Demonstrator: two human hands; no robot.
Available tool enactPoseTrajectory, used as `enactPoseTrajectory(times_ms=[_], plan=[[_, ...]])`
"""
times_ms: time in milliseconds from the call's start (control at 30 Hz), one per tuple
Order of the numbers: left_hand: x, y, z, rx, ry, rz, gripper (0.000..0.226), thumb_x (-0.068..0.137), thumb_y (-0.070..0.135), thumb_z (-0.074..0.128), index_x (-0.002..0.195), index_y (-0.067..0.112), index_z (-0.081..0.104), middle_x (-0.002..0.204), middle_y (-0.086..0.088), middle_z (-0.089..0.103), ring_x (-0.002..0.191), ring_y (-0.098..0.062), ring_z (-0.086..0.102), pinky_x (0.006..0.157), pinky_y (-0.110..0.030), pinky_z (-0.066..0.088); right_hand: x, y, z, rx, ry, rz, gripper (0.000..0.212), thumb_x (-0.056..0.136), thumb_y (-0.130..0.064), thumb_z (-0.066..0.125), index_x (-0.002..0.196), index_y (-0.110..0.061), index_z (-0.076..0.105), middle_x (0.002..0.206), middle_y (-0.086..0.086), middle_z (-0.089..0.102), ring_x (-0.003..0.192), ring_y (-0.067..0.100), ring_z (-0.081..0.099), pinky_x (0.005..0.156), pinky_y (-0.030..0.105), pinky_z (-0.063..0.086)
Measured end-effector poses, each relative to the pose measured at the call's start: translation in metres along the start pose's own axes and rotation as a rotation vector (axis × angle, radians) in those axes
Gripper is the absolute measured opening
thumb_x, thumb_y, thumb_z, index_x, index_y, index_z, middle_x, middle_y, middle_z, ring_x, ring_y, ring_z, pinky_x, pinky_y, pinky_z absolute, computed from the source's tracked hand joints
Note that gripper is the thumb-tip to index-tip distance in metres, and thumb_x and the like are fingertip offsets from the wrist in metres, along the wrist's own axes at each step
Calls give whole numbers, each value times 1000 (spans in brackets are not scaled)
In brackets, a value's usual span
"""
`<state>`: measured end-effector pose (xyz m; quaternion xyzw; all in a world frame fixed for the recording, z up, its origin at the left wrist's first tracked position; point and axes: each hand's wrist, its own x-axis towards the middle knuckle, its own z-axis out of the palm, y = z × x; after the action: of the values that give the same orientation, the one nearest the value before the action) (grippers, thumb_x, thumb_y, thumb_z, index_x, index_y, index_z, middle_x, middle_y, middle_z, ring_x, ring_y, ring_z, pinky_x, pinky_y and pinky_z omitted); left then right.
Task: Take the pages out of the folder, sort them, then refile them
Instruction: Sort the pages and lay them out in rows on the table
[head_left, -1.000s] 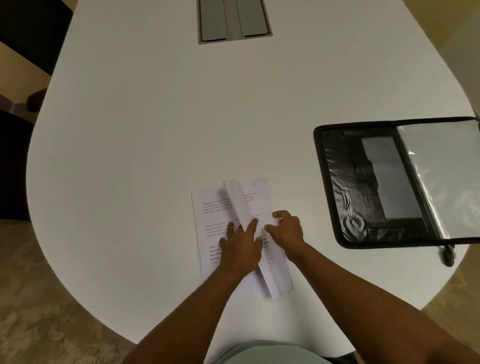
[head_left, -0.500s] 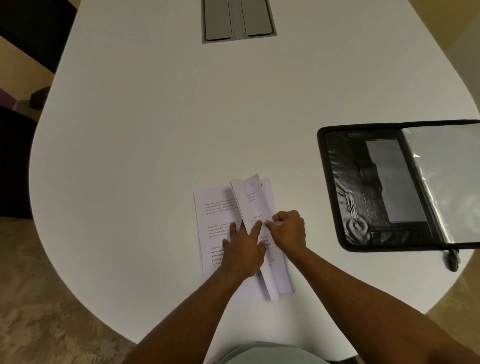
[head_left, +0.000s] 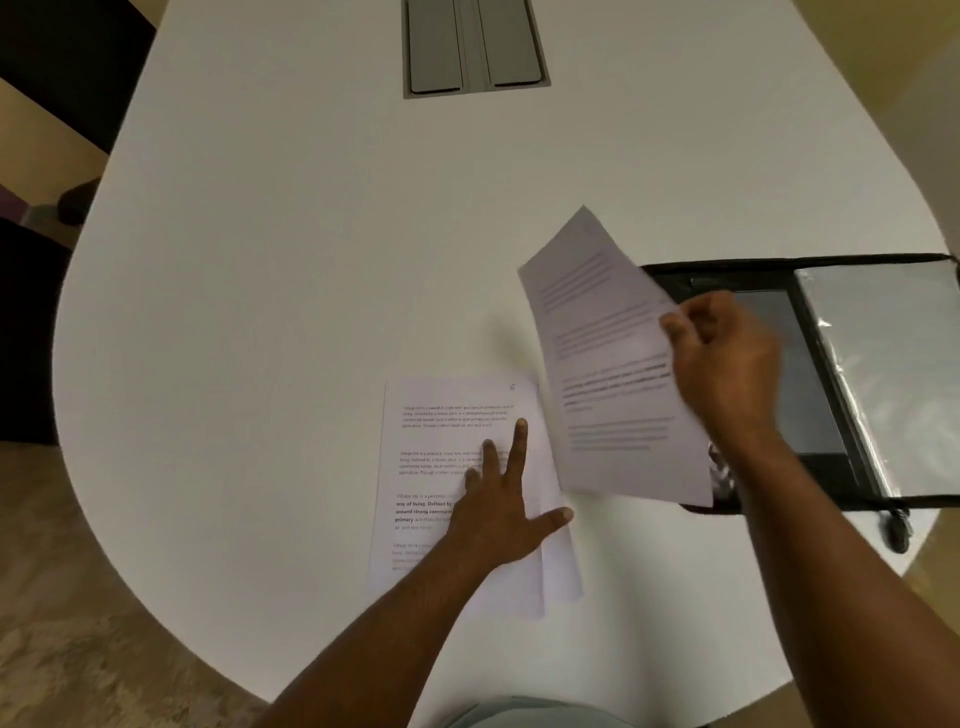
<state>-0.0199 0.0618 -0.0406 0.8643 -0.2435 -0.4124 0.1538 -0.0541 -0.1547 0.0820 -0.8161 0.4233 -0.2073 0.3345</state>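
Note:
A stack of printed pages (head_left: 441, 415) lies flat on the white table (head_left: 311, 260) near its front edge. My left hand (head_left: 501, 512) presses on the stack with spread, straight fingers. My right hand (head_left: 722, 364) pinches the right edge of one printed page (head_left: 602, 364) and holds it tilted in the air, between the stack and the folder. The black folder (head_left: 826, 384) lies open at the right, its clear plastic sleeves (head_left: 893, 374) on the right half. The lifted page and my right hand hide the folder's left part.
A grey cable hatch (head_left: 475, 47) is set into the table at the far middle. A dark zip pull (head_left: 896, 527) hangs at the folder's near corner by the table edge. Carpet and dark furniture lie left of the table.
My right hand has lifted one page off the stack and carried it up and to the right, toward the folder. My left hand has flattened on the remaining pages, which now lie flat.

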Motion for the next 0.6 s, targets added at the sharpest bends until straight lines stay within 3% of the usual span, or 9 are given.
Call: enactPoseTrajectory(times_ms=[100,200,267,333,467,600], plan=[[-6,3,-19,-201,178,44,97,76,83,36,140,50,-28,162,1,1,146,-26,17,115,-51,27,20,-25,-25,162,115,11,8,91,-27,66,91,-22,60,74,-8,62,55,-7,55,50,-2,35],[4,-2,-58,-601,463,45,68,90,64,37,150,36,23,147,9,42,131,-12,44,108,-29,36,39,-41,-18,390,112,80,11,90,-27,68,93,-17,63,73,-11,64,52,-7,58,52,9,45],[15,-11,-94,-997,525,19,45,99,48,41,140,30,43,133,6,55,117,-14,54,102,-32,43,50,-50,4,474,70,123,12,89,-28,68,92,-17,64,75,-7,65,52,-2,54,52,16,45],[24,-21,-131,-1283,471,-2,37,100,42,44,132,25,52,123,0,63,109,-18,61,92,-38,53,59,-56,32,515,15,162,9,89,-26,68,88,-19,63,77,-5,65,55,1,54,53,18,44],[40,-59,-193,-1272,516,28,34,98,34,53,128,20,57,117,-6,69,98,-21,68,75,-35,56,76,-76,107,540,-95,220,9,88,-25,69,85,-19,63,88,4,68,66,13,57,67,29,49],[50,-95,-245,-1353,529,-26,36,95,50,49,122,28,60,109,-7,71,99,-24,67,86,-40,51,90,-105,177,520,-182,219,10,88,-26,68,90,-17,64,94,7,70,77,20,62,75,33,53]])
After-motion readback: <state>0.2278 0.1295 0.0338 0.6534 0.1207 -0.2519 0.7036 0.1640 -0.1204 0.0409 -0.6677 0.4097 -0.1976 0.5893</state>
